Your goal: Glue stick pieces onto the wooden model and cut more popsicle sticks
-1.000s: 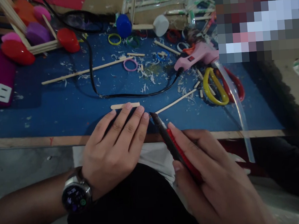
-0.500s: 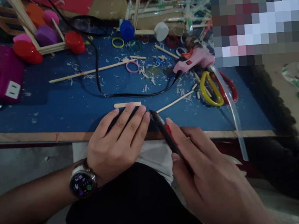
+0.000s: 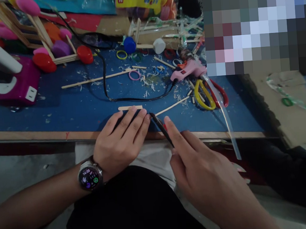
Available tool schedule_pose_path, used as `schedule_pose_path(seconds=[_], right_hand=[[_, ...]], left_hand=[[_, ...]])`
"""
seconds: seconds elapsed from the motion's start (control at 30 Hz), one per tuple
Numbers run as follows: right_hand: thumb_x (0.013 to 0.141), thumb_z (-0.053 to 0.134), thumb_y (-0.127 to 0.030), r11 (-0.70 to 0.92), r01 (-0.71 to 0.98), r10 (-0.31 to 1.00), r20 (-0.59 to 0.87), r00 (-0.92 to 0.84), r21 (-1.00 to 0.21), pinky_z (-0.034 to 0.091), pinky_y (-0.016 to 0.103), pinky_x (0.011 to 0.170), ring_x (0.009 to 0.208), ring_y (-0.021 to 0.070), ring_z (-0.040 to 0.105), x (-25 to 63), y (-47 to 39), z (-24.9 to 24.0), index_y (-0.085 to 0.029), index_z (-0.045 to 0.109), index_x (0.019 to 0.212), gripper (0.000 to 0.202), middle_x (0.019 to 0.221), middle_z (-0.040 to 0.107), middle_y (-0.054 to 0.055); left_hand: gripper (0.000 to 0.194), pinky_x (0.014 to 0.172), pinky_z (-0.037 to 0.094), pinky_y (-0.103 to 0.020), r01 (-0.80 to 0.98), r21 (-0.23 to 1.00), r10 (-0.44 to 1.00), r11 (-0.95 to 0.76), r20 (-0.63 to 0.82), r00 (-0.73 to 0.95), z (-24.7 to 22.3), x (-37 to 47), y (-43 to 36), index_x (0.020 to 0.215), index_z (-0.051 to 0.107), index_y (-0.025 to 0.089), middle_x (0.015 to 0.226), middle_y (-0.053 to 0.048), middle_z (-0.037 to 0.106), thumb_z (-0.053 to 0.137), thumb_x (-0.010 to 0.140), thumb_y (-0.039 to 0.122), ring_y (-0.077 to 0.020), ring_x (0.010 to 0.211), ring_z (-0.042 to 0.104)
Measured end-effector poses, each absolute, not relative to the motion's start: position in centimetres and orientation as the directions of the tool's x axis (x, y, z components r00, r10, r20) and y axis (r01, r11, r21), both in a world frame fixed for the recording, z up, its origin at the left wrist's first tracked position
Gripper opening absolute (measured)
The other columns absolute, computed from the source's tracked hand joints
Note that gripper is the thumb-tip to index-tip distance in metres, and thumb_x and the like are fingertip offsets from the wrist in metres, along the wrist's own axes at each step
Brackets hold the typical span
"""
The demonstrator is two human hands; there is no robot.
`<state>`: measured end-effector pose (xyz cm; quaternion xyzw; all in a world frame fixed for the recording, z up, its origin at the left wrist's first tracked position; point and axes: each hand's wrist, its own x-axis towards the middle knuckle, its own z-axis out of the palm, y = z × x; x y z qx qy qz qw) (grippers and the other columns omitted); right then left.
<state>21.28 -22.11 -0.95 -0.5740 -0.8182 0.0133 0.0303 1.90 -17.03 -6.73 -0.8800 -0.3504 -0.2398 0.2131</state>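
My left hand (image 3: 118,141) lies flat at the table's front edge, palm down, with fingers stretched out. Its fingertips touch a short, flat craft stick (image 3: 130,108) with one rounded end and one squared end. My right hand (image 3: 202,165) is wrapped round a black utility knife (image 3: 160,126) with a bit of red on it. The knife's tip is on the blue tabletop just right of my left fingertips. A thin wooden stick (image 3: 172,106) slants away from near that tip. What lies under my left fingers is hidden.
Behind the hands a black cord (image 3: 138,99) runs to a pink glue gun (image 3: 189,69) with a long glue stick. Yellow-and-red-handled scissors (image 3: 204,98) lie at right. A purple power socket (image 3: 25,85) stands left. Stick models (image 3: 65,59), bands and shavings are spread further back.
The camera view has shifted, so the table things appear displaced. The knife appears turned, showing less red. My left hand stays on the craft stick.
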Motion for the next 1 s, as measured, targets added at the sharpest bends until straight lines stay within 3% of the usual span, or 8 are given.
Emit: schedule_pose_path(seconds=[0.1,0.17,0.23,0.43,0.63,0.83,1.0], right_hand=[[0.095,0.041,-0.015,0.406,0.905,0.913,0.009,-0.408,-0.128,0.066,0.039,0.072,0.102,0.0310,0.075,22.5,-22.6,-0.8,-0.015,0.006,0.166,0.079,0.134,0.065,0.020],[0.097,0.041,-0.015,0.478,0.862,0.875,0.006,-0.484,-0.168,0.064,0.045,0.092,0.128,0.0347,0.064,23.4,-22.8,-0.9,-0.020,-0.006,0.165,0.083,0.153,0.051,0.021],[0.100,0.040,-0.018,0.527,0.828,0.844,0.004,-0.536,-0.191,0.059,0.050,0.102,0.140,0.0354,0.054,24.2,-22.8,-1.0,-0.025,-0.009,0.165,0.082,0.161,0.043,0.018],[0.104,0.036,-0.019,0.419,0.849,0.882,-0.080,-0.465,-0.321,0.063,0.043,0.094,0.131,0.0297,0.063,24.9,-22.1,-1.1,-0.023,0.011,0.165,0.067,0.152,0.054,0.017],[0.104,0.040,-0.022,0.365,0.858,0.898,-0.104,-0.426,-0.361,0.063,0.041,0.092,0.120,0.0274,0.070,24.7,-21.9,-0.8,-0.025,0.021,0.164,0.063,0.140,0.064,0.014],[0.105,0.038,-0.025,0.409,0.823,0.870,-0.104,-0.482,-0.394,0.053,0.046,0.110,0.146,0.0271,0.047,24.8,-22.1,-1.3,-0.027,0.008,0.166,0.068,0.162,0.043,0.014],[0.105,0.035,-0.022,0.412,0.781,0.863,-0.074,-0.500,-0.468,0.052,0.042,0.112,0.145,0.0209,0.049,25.0,-21.7,-1.3,-0.027,0.010,0.165,0.065,0.160,0.047,0.009]], left_hand=[[0.033,0.095,0.059,-0.045,0.727,-0.198,0.518,-0.658,0.581,0.628,-6.7,1.9,-17.1,0.132,0.064,0.004,0.134,-0.014,0.068,0.052,0.101,0.010,-0.0315,0.123,0.068],[0.033,0.095,0.059,-0.045,0.731,-0.189,0.519,-0.656,0.590,0.619,-6.7,1.9,-17.2,0.131,0.064,0.004,0.134,-0.014,0.069,0.053,0.101,0.010,-0.0315,0.123,0.068],[0.032,0.095,0.059,-0.046,0.734,-0.179,0.519,-0.655,0.600,0.609,-6.8,2.0,-17.2,0.131,0.065,0.005,0.134,-0.014,0.069,0.055,0.101,0.012,-0.0316,0.123,0.069],[0.032,0.095,0.057,-0.045,0.742,-0.166,0.521,-0.650,0.614,0.593,-7.0,2.0,-17.3,0.130,0.065,0.005,0.134,-0.013,0.070,0.053,0.101,0.011,-0.0304,0.124,0.068],[0.032,0.094,0.057,-0.044,0.749,-0.166,0.525,-0.641,0.617,0.586,-7.1,2.0,-17.3,0.129,0.066,0.006,0.134,-0.012,0.070,0.053,0.100,0.010,-0.0294,0.123,0.069],[0.032,0.094,0.057,-0.045,0.744,-0.157,0.522,-0.649,0.619,0.587,-7.0,2.0,-17.3,0.129,0.065,0.005,0.134,-0.012,0.070,0.052,0.100,0.009,-0.0295,0.123,0.069],[0.033,0.095,0.057,-0.046,0.743,-0.143,0.526,-0.654,0.620,0.582,-7.1,1.9,-17.4,0.130,0.065,0.004,0.134,-0.014,0.070,0.054,0.099,0.009,-0.0309,0.124,0.068]])
